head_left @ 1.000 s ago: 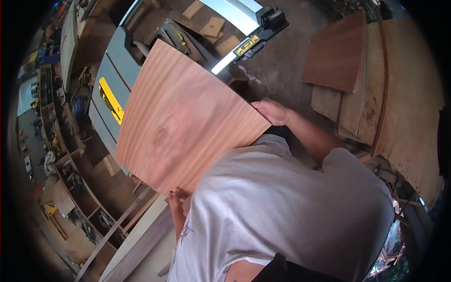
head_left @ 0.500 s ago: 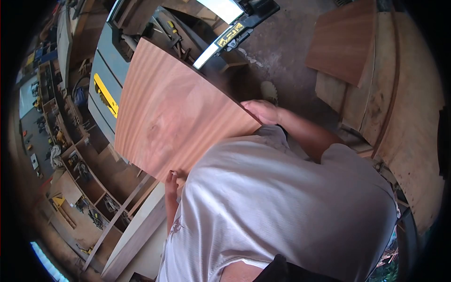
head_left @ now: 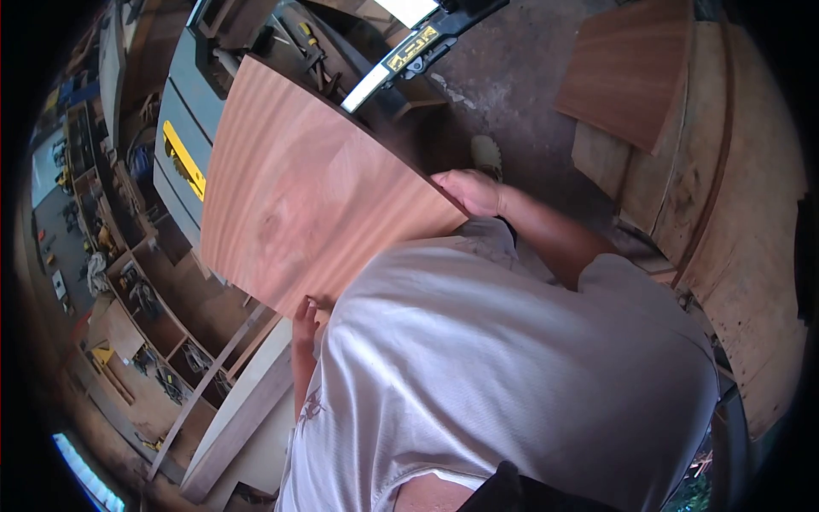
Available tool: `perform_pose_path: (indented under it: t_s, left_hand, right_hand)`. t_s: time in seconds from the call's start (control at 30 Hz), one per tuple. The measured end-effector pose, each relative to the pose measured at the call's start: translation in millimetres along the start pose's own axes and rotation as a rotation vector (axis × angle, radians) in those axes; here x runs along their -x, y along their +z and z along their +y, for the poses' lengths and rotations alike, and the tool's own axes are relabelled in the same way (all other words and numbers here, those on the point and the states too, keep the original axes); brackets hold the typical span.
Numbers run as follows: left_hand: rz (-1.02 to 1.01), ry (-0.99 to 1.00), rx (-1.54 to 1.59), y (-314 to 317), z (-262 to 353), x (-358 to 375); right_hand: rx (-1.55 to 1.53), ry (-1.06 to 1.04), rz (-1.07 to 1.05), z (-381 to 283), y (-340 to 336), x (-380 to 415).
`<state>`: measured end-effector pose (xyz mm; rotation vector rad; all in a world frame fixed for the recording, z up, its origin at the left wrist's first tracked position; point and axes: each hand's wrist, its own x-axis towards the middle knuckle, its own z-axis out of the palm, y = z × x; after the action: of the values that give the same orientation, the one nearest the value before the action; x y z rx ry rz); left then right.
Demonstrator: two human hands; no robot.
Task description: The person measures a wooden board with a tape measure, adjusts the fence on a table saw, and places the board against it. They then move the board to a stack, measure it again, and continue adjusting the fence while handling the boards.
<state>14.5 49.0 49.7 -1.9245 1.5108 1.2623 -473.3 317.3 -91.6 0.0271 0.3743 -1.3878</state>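
Observation:
A broad reddish-brown wooden panel [head_left: 307, 188] with striped grain is held in front of my body, its near edge close to my shirt. My right hand [head_left: 467, 192] is closed on its right edge near the lower corner, with the fingers partly hidden at the panel. My left hand [head_left: 305, 309] grips the panel's near left edge, thumb side showing and the other fingers partly out of sight. Beyond the panel stands a table saw [head_left: 181, 111] with a yellow blade insert [head_left: 182, 160]. The panel hides part of the saw.
A saw fence with a yellow label [head_left: 409, 53] lies just past the panel. Hand tools [head_left: 311, 51] rest behind it. Wooden sheets [head_left: 631, 72] lean at the right. Low shelving with tools [head_left: 141, 290] and long boards [head_left: 235, 418] are at the left.
Saw, panel and both hands appear slightly farther up and left as the view shifts. Both hands keep their hold on the panel.

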Motion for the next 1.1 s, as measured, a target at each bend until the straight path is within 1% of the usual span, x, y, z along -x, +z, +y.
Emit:
perform_pose_path:
  t_s: [0.07, 0.13, 0.23, 0.27, 0.33, 0.37, 0.43, 0.47, 0.5, 0.53, 0.57, 0.6, 0.63, 0.67, 0.7, 0.73, 0.8, 0.83, 0.87, 0.9, 0.93, 1.0, 1.03, 1.07, 1.1]
  left_hand:
    - [0.017, 0.002, 0.023, -1.3, -1.1, -2.5]
    - [0.060, -0.010, -0.018, -1.5, -2.8, -2.8]
    - [0.145, 0.034, -0.078, 15.7, 33.9, 26.5]
    - [0.152, 0.037, -0.066, 19.0, 41.0, 31.3]
    - [0.209, -0.019, -0.043, 24.8, 47.3, 37.2]
    - [0.213, -0.016, -0.036, 26.4, 45.8, 38.1]
    - [0.226, 0.007, -0.067, 25.2, 45.6, 37.5]
    - [0.231, 0.014, -0.062, 21.1, 29.8, 28.3]
    - [0.304, 0.086, -0.017, 15.4, -1.0, 12.2]
    - [0.377, 0.158, 0.027, 10.5, -17.2, 2.1]
    - [0.443, 0.069, 0.047, 13.4, -10.2, 8.7]
    - [0.446, 0.075, 0.040, 12.5, -11.0, 8.2]
    - [0.502, 0.015, 0.026, 8.7, -11.1, 8.1]
    - [0.559, -0.043, 0.015, 5.9, -9.6, 7.9]
    - [0.579, -0.057, -0.010, 5.5, -5.9, 9.3]
    - [0.600, -0.069, -0.033, 3.4, -0.9, 11.3]
    - [0.634, 0.024, 0.236, -8.3, -28.0, -13.3]
    - [0.647, 0.034, 0.231, -15.1, -36.0, -21.4]
    - [0.512, 0.070, 0.440, -21.4, -41.9, -26.8]
    - [0.373, 0.104, 0.646, -22.7, -35.5, -20.0]
    - [0.394, 0.113, 0.648, -22.7, -30.7, -10.5]
    - [0.392, -0.208, 0.563, 1.3, 27.1, 32.7]
    - [0.433, -0.209, 0.564, 4.2, 28.1, 34.5]
    - [0.457, -0.201, 0.570, 7.2, 25.8, 34.5]
    - [0.465, -0.132, 0.637, 10.1, 19.4, 32.7]
  right_hand:
    - [0.017, -0.003, 0.022, -2.2, 5.2, 1.4]
    - [0.062, -0.017, 0.232, -4.2, 17.2, 4.2]
    - [0.074, -0.002, 0.157, -2.9, 10.9, 3.6]
    - [0.084, 0.001, 0.149, -3.4, 21.5, 4.0]
    - [0.483, -0.167, 0.514, -3.4, 48.1, 8.6]
    - [0.602, -0.139, 0.216, 1.1, 20.1, -2.7]
    - [0.673, -0.175, 0.227, 1.3, 28.9, -1.5]
    - [0.740, -0.211, 0.241, 1.6, 33.6, -1.6]
    - [0.765, -0.200, 0.267, 2.5, 35.0, -1.4]
    - [0.769, -0.206, 0.263, 1.7, 41.0, -0.7]
    - [0.748, -0.230, 0.276, -2.0, 49.8, 1.6]
    - [0.718, -0.254, 0.292, -4.9, 58.5, 2.9]
    - [0.709, -0.266, 0.295, -8.2, 64.7, 2.5]
    - [0.699, -0.265, 0.237, -13.7, 70.4, 1.8]
    - [0.691, -0.265, 0.175, -22.4, 79.8, 1.6]
    - [0.685, -0.280, 0.172, -34.1, 92.6, 3.9]
    - [0.758, -0.260, -0.002, -58.6, 125.1, 9.3]
    - [0.827, -0.341, -0.018, -60.7, 131.6, 5.8]
    - [0.846, -0.392, -0.068, -67.1, 144.9, 6.0]
    - [0.846, -0.416, -0.109, -69.0, 156.0, 4.7]
    - [0.849, -0.439, -0.155, -71.5, 168.0, 4.3]
    - [0.918, -0.423, -0.246, -87.3, 203.2, 12.8]
    - [0.777, -0.303, -0.303, -79.1, 213.7, 11.1]
    - [0.674, -0.313, -0.308, -75.9, 230.8, 13.9]
    - [0.757, -0.313, -0.310, -80.4, 244.4, 16.4]
